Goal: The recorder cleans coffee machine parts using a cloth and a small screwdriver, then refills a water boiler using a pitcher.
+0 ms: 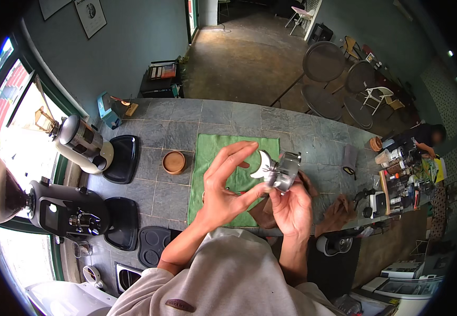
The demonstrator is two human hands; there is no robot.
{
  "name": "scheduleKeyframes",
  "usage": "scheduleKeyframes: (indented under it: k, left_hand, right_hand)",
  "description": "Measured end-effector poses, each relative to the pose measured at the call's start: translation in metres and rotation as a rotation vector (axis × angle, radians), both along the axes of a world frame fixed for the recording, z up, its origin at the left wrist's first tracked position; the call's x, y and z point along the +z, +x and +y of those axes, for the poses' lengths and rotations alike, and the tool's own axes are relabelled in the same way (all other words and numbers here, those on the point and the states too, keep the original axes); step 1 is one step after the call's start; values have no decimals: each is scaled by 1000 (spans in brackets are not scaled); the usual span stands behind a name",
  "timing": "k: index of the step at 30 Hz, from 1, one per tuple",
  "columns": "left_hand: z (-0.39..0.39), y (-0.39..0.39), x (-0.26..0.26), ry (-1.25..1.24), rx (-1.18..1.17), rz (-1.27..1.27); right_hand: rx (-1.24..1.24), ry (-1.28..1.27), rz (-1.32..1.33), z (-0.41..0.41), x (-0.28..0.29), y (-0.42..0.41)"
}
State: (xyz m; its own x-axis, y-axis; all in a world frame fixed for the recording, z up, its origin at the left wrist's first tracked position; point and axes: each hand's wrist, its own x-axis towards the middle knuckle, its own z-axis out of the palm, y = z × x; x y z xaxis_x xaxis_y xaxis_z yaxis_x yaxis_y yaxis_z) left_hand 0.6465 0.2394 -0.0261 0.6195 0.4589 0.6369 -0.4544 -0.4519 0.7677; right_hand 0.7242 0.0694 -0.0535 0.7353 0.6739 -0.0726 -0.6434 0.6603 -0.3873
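Observation:
A shiny metal portafilter head (284,173) is raised over the counter in front of me, with a crescent-shaped metal spout (262,164) on its left side. My right hand (293,209) grips the metal body from below with its fingertips. The thumb of my left hand (228,185) reaches the lower edge of the body, while its fingers arch apart beside the spout; whether it bears any weight is unclear. Beneath both hands a green cloth (212,158) lies flat. Brown cloth (263,213) shows partly behind my right hand.
Left stand a dark coffee grinder (70,207), a cream grinder (84,146) and black trays (121,160). A small wooden bowl (174,162) sits left of the cloth. Another brown cloth (337,213) and a scale (377,205) lie right. A person (418,140) is beyond the cluttered right end.

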Motion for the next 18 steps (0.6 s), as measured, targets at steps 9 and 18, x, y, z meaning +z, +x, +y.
scheduleKeyframes:
  k: [9, 18]
  left_hand:
    - [-1, -3, -18, -190, -188, 110]
    - [22, -16, -14, 59, -237, 247]
  right_hand:
    - [173, 116, 233, 5, -18, 5]
    - [19, -81, 51, -4, -31, 10]
